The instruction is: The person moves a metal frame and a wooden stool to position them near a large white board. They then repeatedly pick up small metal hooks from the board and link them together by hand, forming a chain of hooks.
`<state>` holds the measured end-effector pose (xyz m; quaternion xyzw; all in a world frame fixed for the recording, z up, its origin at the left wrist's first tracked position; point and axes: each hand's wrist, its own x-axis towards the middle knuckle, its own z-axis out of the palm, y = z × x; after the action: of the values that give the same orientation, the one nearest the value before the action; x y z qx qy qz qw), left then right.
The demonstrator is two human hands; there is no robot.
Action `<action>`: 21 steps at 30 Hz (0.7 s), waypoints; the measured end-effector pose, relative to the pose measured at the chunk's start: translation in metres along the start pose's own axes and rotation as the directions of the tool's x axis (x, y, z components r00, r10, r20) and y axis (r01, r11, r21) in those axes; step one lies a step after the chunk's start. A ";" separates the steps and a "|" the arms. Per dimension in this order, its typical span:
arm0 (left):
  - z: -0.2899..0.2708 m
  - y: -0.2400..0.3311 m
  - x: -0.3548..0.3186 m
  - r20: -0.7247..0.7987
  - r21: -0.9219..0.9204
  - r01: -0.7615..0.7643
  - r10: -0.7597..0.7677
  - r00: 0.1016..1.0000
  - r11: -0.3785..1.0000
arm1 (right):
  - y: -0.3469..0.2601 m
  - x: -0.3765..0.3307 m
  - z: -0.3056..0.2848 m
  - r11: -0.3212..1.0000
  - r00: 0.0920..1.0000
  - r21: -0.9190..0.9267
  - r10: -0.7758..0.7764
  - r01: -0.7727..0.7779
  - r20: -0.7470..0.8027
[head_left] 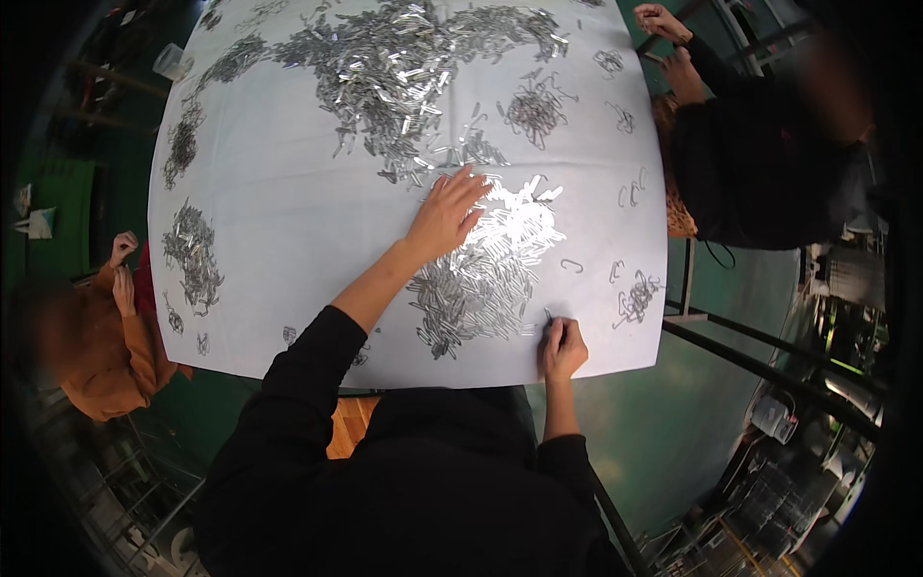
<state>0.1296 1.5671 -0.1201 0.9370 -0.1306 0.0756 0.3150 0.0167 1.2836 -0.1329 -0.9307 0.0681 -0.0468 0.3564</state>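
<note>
My left hand (450, 212) lies with fingers stretched out on the upper left edge of a pile of small, shiny, narrow metal pieces (473, 300). The exact kind of these pieces is too small to make out. Close to the table's front edge, right of that pile, my right hand (564, 348) is closed in a pinch. A small, thin metal piece (548, 313) sticks out from its fingertips. A single bent wire hook (571, 265) rests on the white tabletop (288, 260) above this hand.
A larger heap of metal pieces (389, 82) covers the far middle. Tangled wire hooks (536, 111) lie at the far right, more hooks (637, 298) at the right edge. Left stands another pile (192, 258). Co-workers' hands show at the left (123, 269) and right (678, 67).
</note>
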 end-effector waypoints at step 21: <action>0.033 0.174 -0.193 -0.423 -0.164 0.329 -0.368 0.828 0.930 | 0.014 0.023 -0.010 0.970 0.963 0.097 -0.233 0.221 0.139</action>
<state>-0.1038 1.4510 -0.0904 0.8883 0.1153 0.2241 0.3839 0.0371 1.2624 -0.1341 -0.9181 -0.0678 -0.0204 0.3900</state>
